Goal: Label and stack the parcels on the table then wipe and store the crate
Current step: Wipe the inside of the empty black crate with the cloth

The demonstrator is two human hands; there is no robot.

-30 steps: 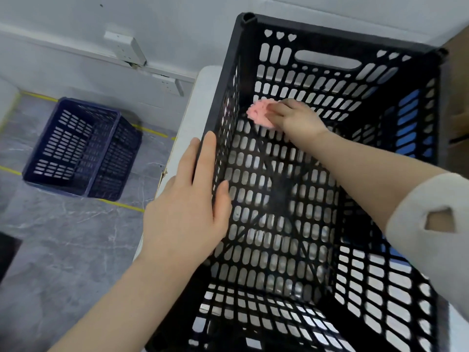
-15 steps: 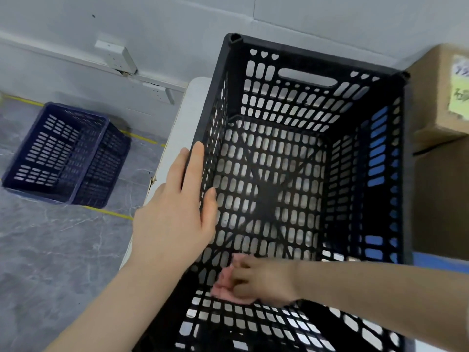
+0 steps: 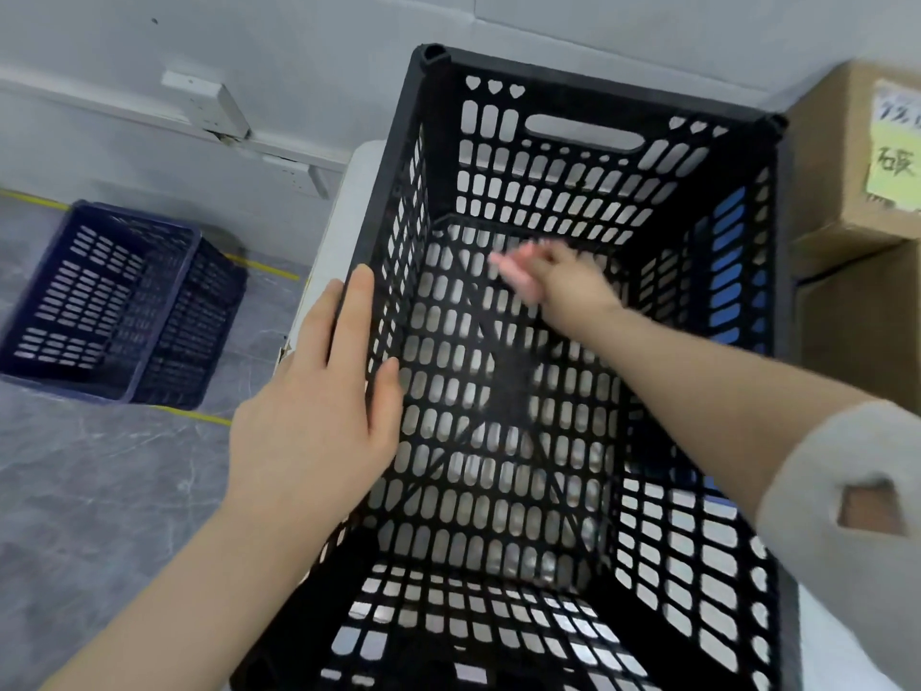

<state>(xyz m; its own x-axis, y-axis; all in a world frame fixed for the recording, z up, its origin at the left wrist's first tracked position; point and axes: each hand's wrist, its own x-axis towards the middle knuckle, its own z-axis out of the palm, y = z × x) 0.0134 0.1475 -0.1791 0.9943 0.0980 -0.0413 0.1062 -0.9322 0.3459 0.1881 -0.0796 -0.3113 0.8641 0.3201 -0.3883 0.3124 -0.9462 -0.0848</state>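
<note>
A black perforated crate (image 3: 588, 67) stands on the white table (image 3: 344, 231), seen from above. My left hand (image 3: 319, 416) rests flat on the crate's left rim, fingers straight. My right hand (image 3: 568, 286) reaches deep inside the crate and grips a small pink cloth (image 3: 513, 274) against the floor near the far wall; the hand and cloth are motion-blurred. Stacked cardboard parcels (image 3: 857, 192) stand to the right of the crate, the top one bearing a yellow label (image 3: 897, 157).
A dark blue crate (image 3: 114, 301) sits on the grey floor to the left, beside yellow floor tape (image 3: 189, 416). A white wall with sockets (image 3: 209, 102) runs behind the table. Something blue shows through the black crate's right wall.
My right hand with the pink cloth has swept from the crate's near floor back toward the far wall. The left hand stays on the rim.
</note>
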